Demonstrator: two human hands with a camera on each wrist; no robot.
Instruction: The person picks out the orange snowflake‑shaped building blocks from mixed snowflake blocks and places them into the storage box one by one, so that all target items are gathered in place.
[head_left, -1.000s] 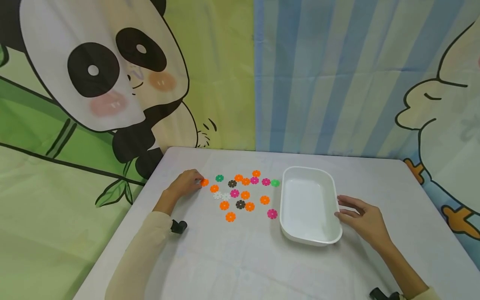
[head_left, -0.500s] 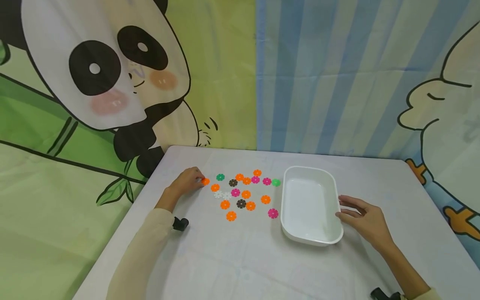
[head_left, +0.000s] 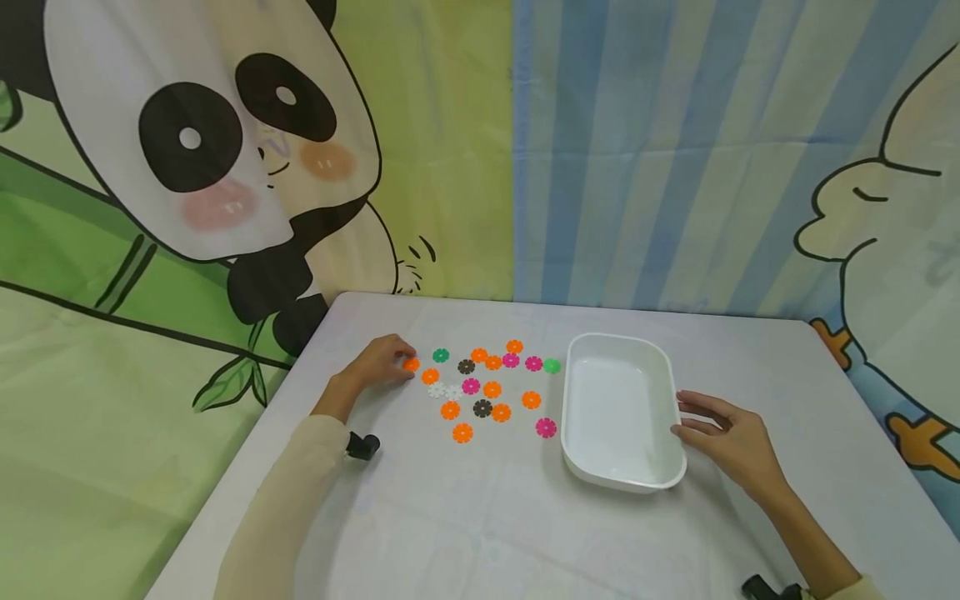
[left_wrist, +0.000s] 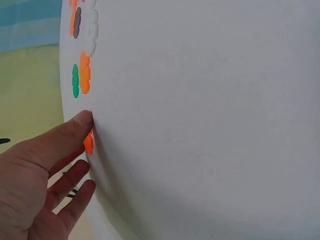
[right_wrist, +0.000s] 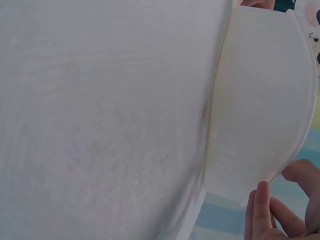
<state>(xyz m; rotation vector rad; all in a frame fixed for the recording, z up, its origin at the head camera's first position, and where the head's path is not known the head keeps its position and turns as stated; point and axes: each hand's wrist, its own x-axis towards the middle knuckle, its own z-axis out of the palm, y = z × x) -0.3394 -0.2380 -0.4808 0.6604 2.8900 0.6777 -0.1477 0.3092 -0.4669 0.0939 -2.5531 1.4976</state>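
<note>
My left hand (head_left: 381, 360) is at the far left of the scattered flower-shaped discs. In the head view, its thumb and forefinger lie on either side of an orange disc (head_left: 411, 365) on the table. The left wrist view shows the thumb at that orange disc (left_wrist: 89, 144), the other fingers loosely bent and spaced apart. A white rectangular tray (head_left: 624, 477) stands right of the discs. My right hand (head_left: 731, 437) rests its fingertips and thumb at the tray's right rim, fingers extended. In the right wrist view, the fingertips touch the tray's outer wall (right_wrist: 260, 100).
Several discs lie between hand and tray: a green disc (head_left: 441, 356), a black disc (head_left: 482, 408), white discs (head_left: 452, 392), a pink disc (head_left: 546, 427) and more orange ones. The table (head_left: 480, 517) meets a printed cloth backdrop (head_left: 450, 167) behind it.
My left fingers have spread a little around the orange disc, which now shows more fully between them. The right hand and tray hold their places.
</note>
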